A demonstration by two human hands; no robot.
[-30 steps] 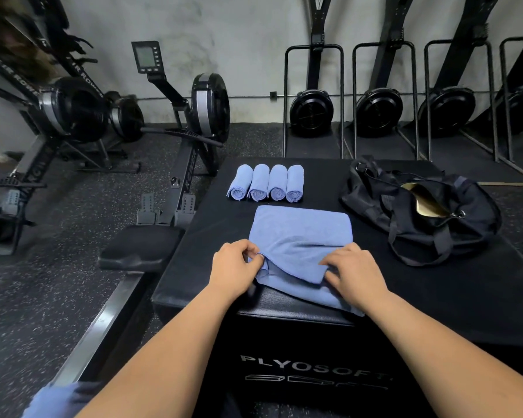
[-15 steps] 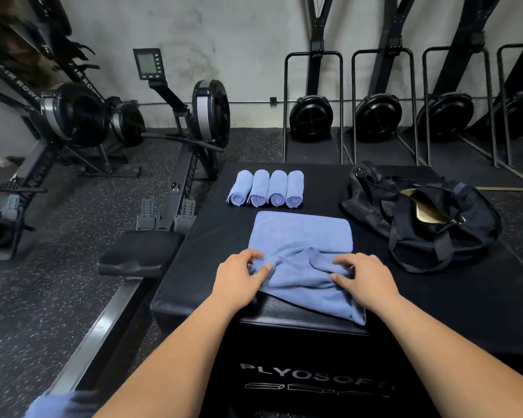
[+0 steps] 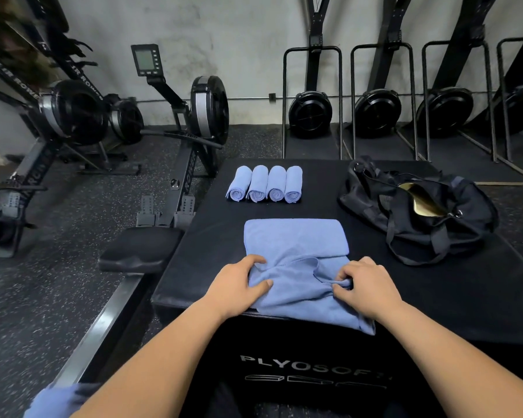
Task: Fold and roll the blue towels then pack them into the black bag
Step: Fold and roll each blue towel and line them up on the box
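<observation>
Blue and half folded, a large cloth towel (image 3: 295,236) lies at six o'clock on the black padded desk (image 3: 435,297). Its far part is flat and square, its near part is rumpled into a raised fold, and its near right corner hangs over the desk's front edge. The left hand (image 3: 239,285) sits at the towel's nine o'clock side, its fingers (image 3: 257,260) curled over the bunched cloth and the thumb pressed on top, so it grips the fold. The right hand (image 3: 366,286) is at the towel's three o'clock side, where its fingers (image 3: 341,282) and thumb pinch a ridge of the same fold. Both bare forearms reach in from six o'clock.

At twelve o'clock from the towel, apart from it, four rolled blue towels (image 3: 264,184) lie in a row, touching one another, their spiral ends facing the person. At two o'clock a soft black fabric bag (image 3: 417,218) slumps on the desk, its top open and a gold-coloured lining (image 3: 420,197) showing through the gap. Its straps trail toward the towel without touching it.

At ten o'clock, on the speckled rubber floor (image 3: 73,212), a black rowing machine (image 3: 206,110) stands beside the desk, its padded seat (image 3: 139,248) just beside the desk's left edge. Along the grey wall (image 3: 224,31), from twelve to two o'clock, stand black fan units (image 3: 310,113) in metal frames. At seven o'clock some blue cloth (image 3: 55,399) shows at the bottom edge, too blurred to identify.
</observation>
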